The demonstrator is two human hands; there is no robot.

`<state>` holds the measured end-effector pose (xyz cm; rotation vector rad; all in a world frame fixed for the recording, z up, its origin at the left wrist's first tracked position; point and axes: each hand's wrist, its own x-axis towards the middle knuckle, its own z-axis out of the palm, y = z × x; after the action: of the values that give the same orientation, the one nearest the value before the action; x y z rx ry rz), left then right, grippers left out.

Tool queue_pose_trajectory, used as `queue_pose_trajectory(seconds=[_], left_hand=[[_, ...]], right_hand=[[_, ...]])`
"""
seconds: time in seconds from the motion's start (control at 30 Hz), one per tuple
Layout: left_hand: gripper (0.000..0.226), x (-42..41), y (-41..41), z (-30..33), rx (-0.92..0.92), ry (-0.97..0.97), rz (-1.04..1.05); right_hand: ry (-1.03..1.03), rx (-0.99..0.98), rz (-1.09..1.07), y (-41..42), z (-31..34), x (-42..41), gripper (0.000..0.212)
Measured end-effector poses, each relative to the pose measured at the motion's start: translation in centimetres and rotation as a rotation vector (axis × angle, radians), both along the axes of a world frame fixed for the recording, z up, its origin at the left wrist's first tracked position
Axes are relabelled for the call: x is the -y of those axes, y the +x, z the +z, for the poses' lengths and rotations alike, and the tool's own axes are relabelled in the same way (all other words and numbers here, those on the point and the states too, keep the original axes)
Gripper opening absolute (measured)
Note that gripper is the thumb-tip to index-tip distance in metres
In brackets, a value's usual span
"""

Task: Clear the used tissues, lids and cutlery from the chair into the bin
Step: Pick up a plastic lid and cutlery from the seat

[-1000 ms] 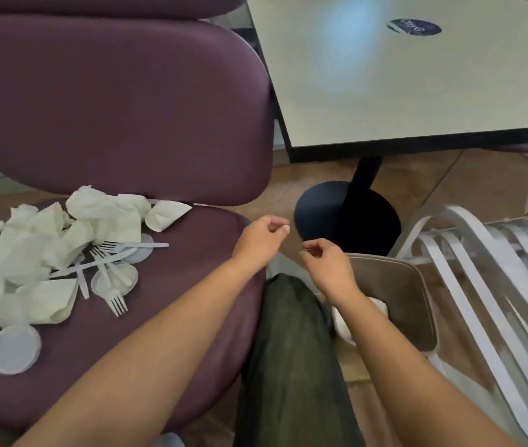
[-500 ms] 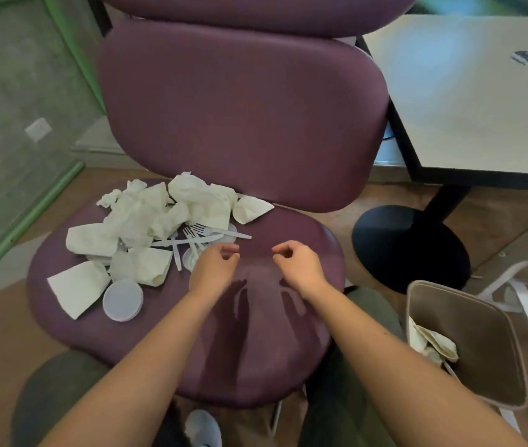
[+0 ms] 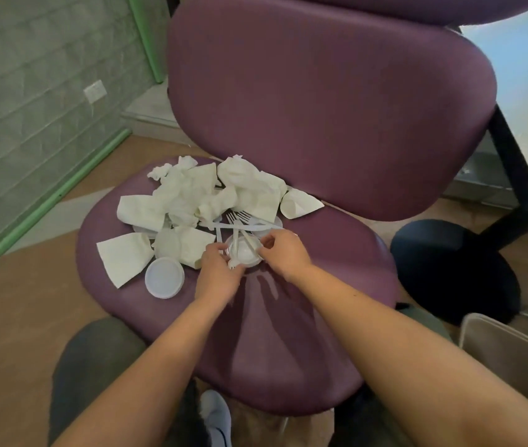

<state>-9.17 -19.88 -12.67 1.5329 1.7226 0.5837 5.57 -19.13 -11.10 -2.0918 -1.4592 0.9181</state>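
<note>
Crumpled tissues (image 3: 211,195) are piled at the back left of the purple chair seat (image 3: 288,317). White plastic forks (image 3: 240,222) lie crossed in front of them. A white lid (image 3: 164,277) lies at the left front. A clear round lid (image 3: 244,253) sits between my hands, with a fork across it. My left hand (image 3: 215,274) grips the near left rim of this lid with curled fingers. At the lid's right rim, where the fork's handle ends, my right hand (image 3: 283,253) pinches with thumb and forefinger. The brown bin (image 3: 498,353) stands at the lower right, its inside cut off.
The chair's purple backrest (image 3: 330,117) rises right behind the pile. A black round table base (image 3: 449,269) and its post stand on the floor to the right, near the bin. A tiled wall with a green skirting (image 3: 46,201) runs along the left. My knees flank the seat.
My view swung left from the bin to the chair. Both hands moved from above the bin to the pile and closed on the clear lid.
</note>
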Motion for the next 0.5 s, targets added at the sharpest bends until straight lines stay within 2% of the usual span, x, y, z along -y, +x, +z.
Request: queue_pose_trajectory(seconds=[0.2, 0.3, 0.5], left_hand=[[0.041, -0.5, -0.7, 0.2, 0.083, -0.034, -0.001], [0.041, -0.5, -1.0, 0.4, 0.089, -0.051, 0.005], [0.04, -0.6, -0.9, 1.0, 0.094, -0.071, 0.088]], right_hand=[[-0.015, 0.08, 0.046, -1.2, -1.8, -1.6, 0.016], [-0.001, 0.074, 0.016, -1.3, -2.4, -1.4, 0.013], [-0.039, 0.09, -0.031, -0.4, -1.7, -0.7, 0.021]])
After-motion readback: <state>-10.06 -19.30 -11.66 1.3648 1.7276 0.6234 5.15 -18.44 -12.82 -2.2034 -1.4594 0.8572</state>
